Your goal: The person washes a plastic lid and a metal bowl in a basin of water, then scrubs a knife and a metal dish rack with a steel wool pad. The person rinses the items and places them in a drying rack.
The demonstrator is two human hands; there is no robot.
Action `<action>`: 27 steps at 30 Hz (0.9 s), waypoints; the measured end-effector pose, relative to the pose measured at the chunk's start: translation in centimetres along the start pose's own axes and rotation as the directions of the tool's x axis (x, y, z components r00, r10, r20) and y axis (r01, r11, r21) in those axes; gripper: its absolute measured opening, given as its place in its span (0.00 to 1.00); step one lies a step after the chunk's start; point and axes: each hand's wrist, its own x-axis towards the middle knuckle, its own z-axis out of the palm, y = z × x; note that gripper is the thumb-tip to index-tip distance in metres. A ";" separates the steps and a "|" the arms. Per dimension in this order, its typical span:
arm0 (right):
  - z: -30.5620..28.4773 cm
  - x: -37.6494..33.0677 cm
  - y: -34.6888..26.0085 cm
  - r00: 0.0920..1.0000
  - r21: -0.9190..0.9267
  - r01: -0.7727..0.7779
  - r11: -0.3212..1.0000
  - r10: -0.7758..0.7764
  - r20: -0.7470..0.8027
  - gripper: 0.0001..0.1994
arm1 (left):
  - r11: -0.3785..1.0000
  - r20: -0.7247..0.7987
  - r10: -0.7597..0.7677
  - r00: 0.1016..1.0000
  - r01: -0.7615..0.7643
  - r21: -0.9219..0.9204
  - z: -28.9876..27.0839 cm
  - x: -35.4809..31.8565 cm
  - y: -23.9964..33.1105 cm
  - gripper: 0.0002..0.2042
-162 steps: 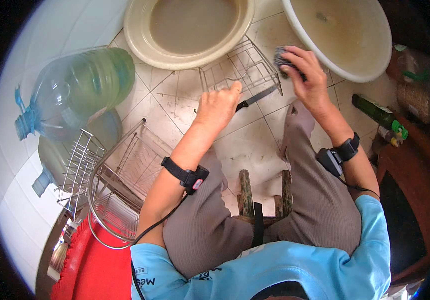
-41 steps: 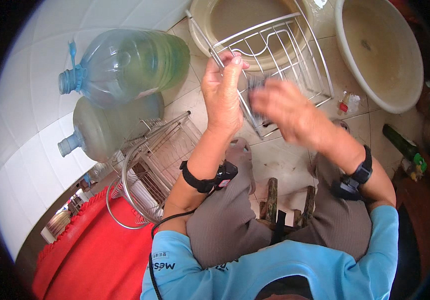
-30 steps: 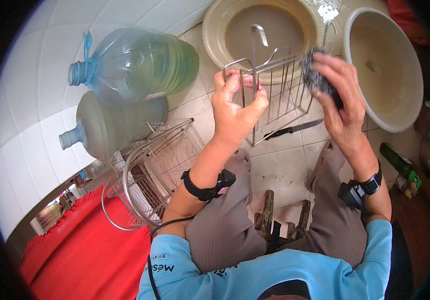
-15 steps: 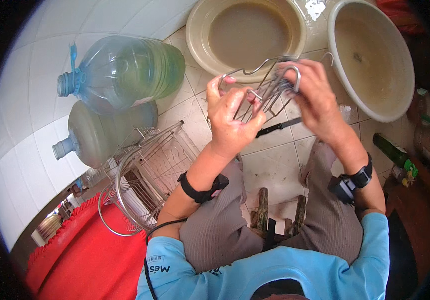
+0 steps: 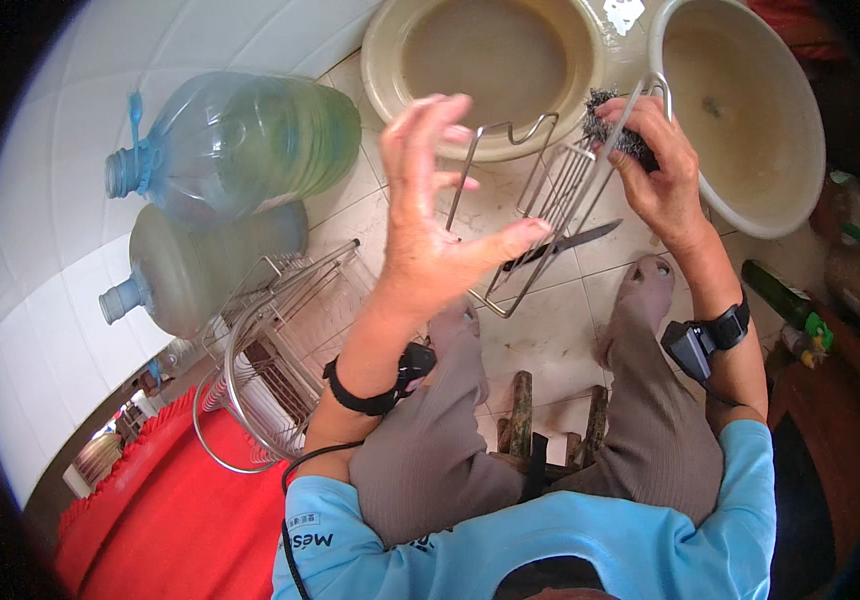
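A small metal wire rack with hooked ends (image 5: 572,180) is held tilted above the floor, in front of the basins. My right hand (image 5: 668,170) is closed round a dark grey steel wool scrubber (image 5: 600,122), against the hooked side of the rack; the rack's wires pass by its fingers. My left hand (image 5: 415,225) is open beside the rack's left side, fingers spread and thumb pointing toward the wires. Whether the thumb touches the rack I cannot tell. Below the rack, a black-handled knife (image 5: 590,236) lies on the tiles.
Two basins of cloudy water stand ahead, one in the middle (image 5: 380,75) and one at right (image 5: 815,170). At left lie two large water bottles (image 5: 240,140) and a metal dish rack (image 5: 250,370). A green bottle (image 5: 775,290) lies at right; red cloth (image 5: 180,500) covers the lower left.
My left hand has let go of the wire rack and opened, its fingers rising. The rack has turned and its lower end hangs down. My right hand has moved a little right with the scrubber.
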 end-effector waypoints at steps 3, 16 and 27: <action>-0.3 0.3 0.9 0.995 0.120 -0.095 0.988 0.099 -0.026 0.13 | 0.870 0.269 -0.273 0.924 0.357 -0.341 -0.9 0.3 -1.3 0.50; 3.2 -0.1 2.4 0.959 0.314 -0.282 0.907 0.270 0.082 0.17 | 0.026 0.659 -0.164 0.734 0.671 -0.741 4.7 -2.0 0.1 0.32; 0.3 -0.6 -5.1 0.958 -0.081 0.204 0.976 -0.183 0.219 0.21 | 0.248 0.468 -0.346 0.813 0.560 -0.790 4.3 -1.4 -0.1 0.30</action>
